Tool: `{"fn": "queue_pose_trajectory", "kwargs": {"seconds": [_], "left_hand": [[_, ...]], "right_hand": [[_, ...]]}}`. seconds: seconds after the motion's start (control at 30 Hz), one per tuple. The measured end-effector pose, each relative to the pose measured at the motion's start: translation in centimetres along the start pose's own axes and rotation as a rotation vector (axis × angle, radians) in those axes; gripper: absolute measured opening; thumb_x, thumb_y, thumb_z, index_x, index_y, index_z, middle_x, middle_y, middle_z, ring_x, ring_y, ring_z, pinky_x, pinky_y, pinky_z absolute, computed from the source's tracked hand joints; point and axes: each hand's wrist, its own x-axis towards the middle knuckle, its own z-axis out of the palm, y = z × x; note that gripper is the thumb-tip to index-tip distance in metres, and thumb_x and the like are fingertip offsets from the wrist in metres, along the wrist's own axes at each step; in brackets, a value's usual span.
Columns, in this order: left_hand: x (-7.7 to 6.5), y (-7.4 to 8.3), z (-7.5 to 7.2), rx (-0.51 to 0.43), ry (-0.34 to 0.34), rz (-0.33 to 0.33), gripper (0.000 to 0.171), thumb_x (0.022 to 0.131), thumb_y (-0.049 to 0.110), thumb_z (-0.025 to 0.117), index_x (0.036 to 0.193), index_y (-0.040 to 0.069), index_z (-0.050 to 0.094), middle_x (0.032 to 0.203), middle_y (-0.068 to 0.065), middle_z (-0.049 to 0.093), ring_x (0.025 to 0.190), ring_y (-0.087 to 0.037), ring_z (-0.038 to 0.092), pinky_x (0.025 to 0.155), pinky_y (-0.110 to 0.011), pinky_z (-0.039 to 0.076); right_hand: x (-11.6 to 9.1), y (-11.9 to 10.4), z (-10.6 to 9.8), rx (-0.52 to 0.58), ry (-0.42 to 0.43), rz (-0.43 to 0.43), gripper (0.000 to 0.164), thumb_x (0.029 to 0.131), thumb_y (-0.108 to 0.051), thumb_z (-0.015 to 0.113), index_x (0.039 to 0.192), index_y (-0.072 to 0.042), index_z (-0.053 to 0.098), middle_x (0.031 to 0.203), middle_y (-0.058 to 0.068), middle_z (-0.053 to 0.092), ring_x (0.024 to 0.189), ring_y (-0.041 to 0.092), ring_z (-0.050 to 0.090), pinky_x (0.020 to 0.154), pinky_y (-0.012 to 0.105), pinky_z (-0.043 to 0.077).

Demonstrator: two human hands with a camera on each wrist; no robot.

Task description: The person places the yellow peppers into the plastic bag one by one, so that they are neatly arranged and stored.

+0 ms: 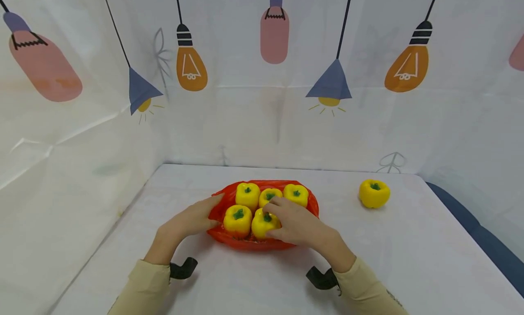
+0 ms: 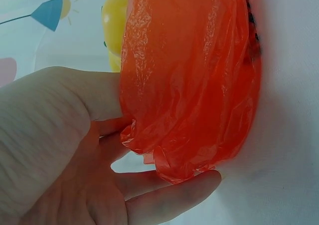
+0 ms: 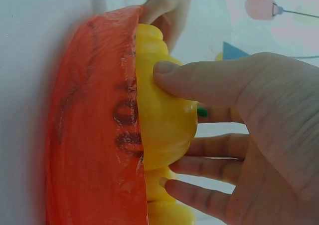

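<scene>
A red plastic bag (image 1: 262, 246), spread open, holds several yellow bell peppers with green stems, among them one at the front left (image 1: 236, 222). My left hand (image 1: 190, 219) holds the bag's left edge, thumb at the rim and fingers along the outside in the left wrist view. With thumb and fingers, my right hand (image 1: 296, 222) grips the yellow bell pepper (image 3: 167, 110) at the front middle of the bag. That pepper's lower part is hidden behind the bag's wall in the right wrist view. Dark printed marks (image 3: 127, 120) show on the bag.
Another yellow bell pepper (image 1: 374, 193) sits apart on the white table (image 1: 409, 251), toward the back right. A white curtain (image 1: 245, 124) printed with lamps hangs behind the table. Something dark blue (image 1: 471, 219) stands beyond the right edge.
</scene>
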Motion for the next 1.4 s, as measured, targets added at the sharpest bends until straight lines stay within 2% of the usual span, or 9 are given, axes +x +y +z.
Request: {"fn": "queue_pose_trajectory", "kwargs": {"seconds": [0.2, 0.57, 0.93, 1.1, 1.23, 1.4], "left_hand": [[-0.2, 0.0, -0.1, 0.008, 0.008, -0.001, 0.072, 0.092, 0.016, 0.064, 0.156, 0.006, 0.031, 0.159, -0.011, 0.038, 0.147, -0.036, 0.035, 0.119, -0.058, 0.03], [-0.4, 0.3, -0.2, 0.009, 0.002, -0.018, 0.072, 0.092, 0.016, 0.065, 0.155, 0.007, 0.032, 0.16, -0.012, 0.037, 0.148, -0.037, 0.034, 0.118, -0.06, 0.031], [-0.4, 0.2, -0.2, 0.006, 0.004, -0.018, 0.072, 0.092, 0.017, 0.066, 0.155, 0.006, 0.032, 0.159, -0.011, 0.038, 0.147, -0.036, 0.035, 0.118, -0.059, 0.032], [-0.4, 0.2, -0.2, 0.005, 0.006, -0.023, 0.072, 0.092, 0.017, 0.066, 0.155, 0.007, 0.032, 0.159, -0.011, 0.038, 0.147, -0.035, 0.035, 0.117, -0.059, 0.033], [-0.4, 0.2, -0.2, 0.009, 0.005, -0.02, 0.072, 0.092, 0.017, 0.066, 0.155, 0.006, 0.032, 0.159, -0.011, 0.039, 0.147, -0.036, 0.035, 0.117, -0.059, 0.033], [-0.4, 0.3, -0.3, 0.01, 0.009, -0.014, 0.072, 0.092, 0.017, 0.066, 0.155, 0.006, 0.033, 0.159, -0.012, 0.039, 0.147, -0.036, 0.035, 0.117, -0.059, 0.032]], "right_hand": [[0.0, -0.1, -0.2, 0.013, 0.006, -0.005, 0.043, 0.087, -0.039, 0.074, 0.125, -0.022, 0.062, 0.124, -0.002, 0.057, 0.103, 0.013, 0.058, 0.1, 0.036, 0.053], [-0.3, 0.1, -0.6, 0.028, -0.022, 0.013, 0.053, 0.088, -0.041, 0.073, 0.135, -0.023, 0.058, 0.136, -0.001, 0.055, 0.116, 0.018, 0.059, 0.105, 0.043, 0.051], [-1.0, 1.0, -1.5, 0.113, -0.007, 0.065, 0.056, 0.086, -0.04, 0.075, 0.138, -0.027, 0.057, 0.143, -0.005, 0.053, 0.134, 0.019, 0.048, 0.109, 0.045, 0.048], [-1.3, 1.5, -2.1, 0.147, 0.018, 0.078, 0.054, 0.087, -0.037, 0.075, 0.137, -0.026, 0.058, 0.142, -0.005, 0.053, 0.13, 0.017, 0.05, 0.107, 0.044, 0.049], [-1.4, 1.9, -2.6, 0.156, 0.029, 0.047, 0.053, 0.088, -0.035, 0.074, 0.137, -0.022, 0.058, 0.14, -0.001, 0.054, 0.126, 0.017, 0.051, 0.106, 0.044, 0.05], [-1.4, 2.6, -2.9, 0.152, 0.044, 0.058, 0.058, 0.088, -0.035, 0.074, 0.14, -0.018, 0.055, 0.142, 0.001, 0.054, 0.127, 0.019, 0.052, 0.109, 0.047, 0.047]]}}
